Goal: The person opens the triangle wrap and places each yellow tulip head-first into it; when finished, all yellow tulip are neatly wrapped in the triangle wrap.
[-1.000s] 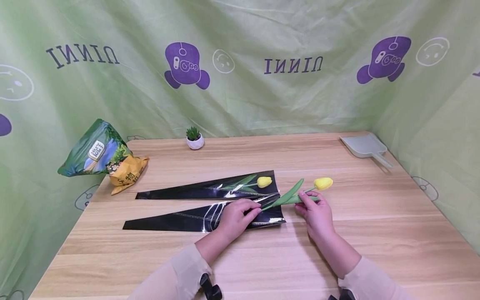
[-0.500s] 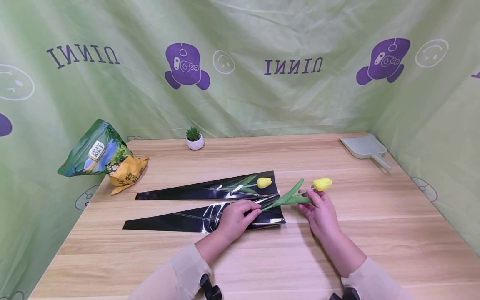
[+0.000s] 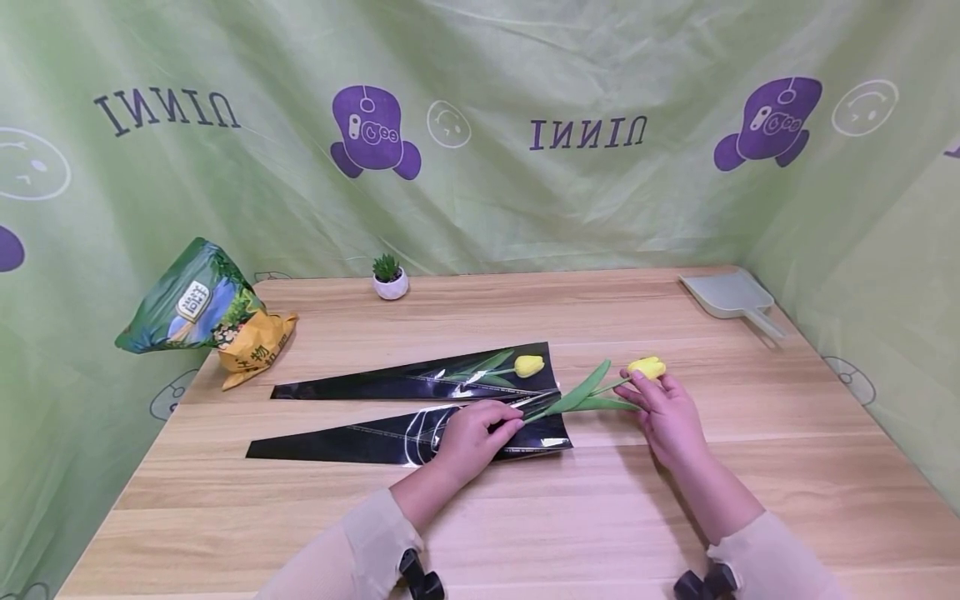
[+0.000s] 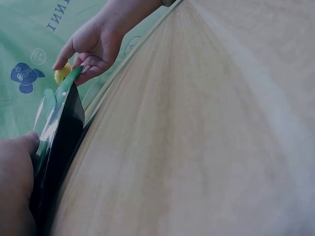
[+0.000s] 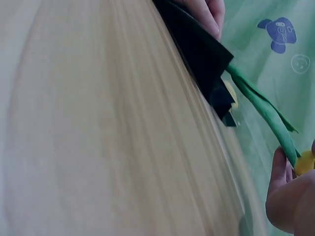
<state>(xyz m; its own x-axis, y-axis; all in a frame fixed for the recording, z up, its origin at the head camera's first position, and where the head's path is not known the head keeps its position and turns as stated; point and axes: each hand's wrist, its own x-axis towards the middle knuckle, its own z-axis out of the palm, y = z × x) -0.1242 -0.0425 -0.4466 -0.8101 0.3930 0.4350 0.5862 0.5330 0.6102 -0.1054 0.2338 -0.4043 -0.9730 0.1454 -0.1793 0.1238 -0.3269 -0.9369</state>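
A yellow tulip (image 3: 583, 393) with green leaves lies slantwise at the wide mouth of the nearer black flower sleeve (image 3: 322, 442), its lower stem overlapping the sleeve. My left hand (image 3: 474, 433) pinches the sleeve near that mouth, fingertips right at the stem's lower part; the left wrist view shows the thumb (image 4: 32, 140) against the glossy film. With thumb and fingers, my right hand (image 3: 670, 417) holds the tulip at the base of its bloom (image 5: 306, 163). Behind, a second black sleeve (image 3: 352, 385) lies flat with another yellow tulip (image 3: 529, 366) inside it.
A small potted succulent (image 3: 390, 282) stands at the table's back edge. At the back right lies a grey dustpan (image 3: 726, 293). A green and yellow bag (image 3: 213, 312) sits at the left edge. Green printed cloth (image 3: 487, 200) hangs around the wooden table (image 3: 585, 525).
My right hand has slid rightward along the tulip, from its leaves and stem up to the bloom. My left hand and both sleeves have stayed nearly in place.
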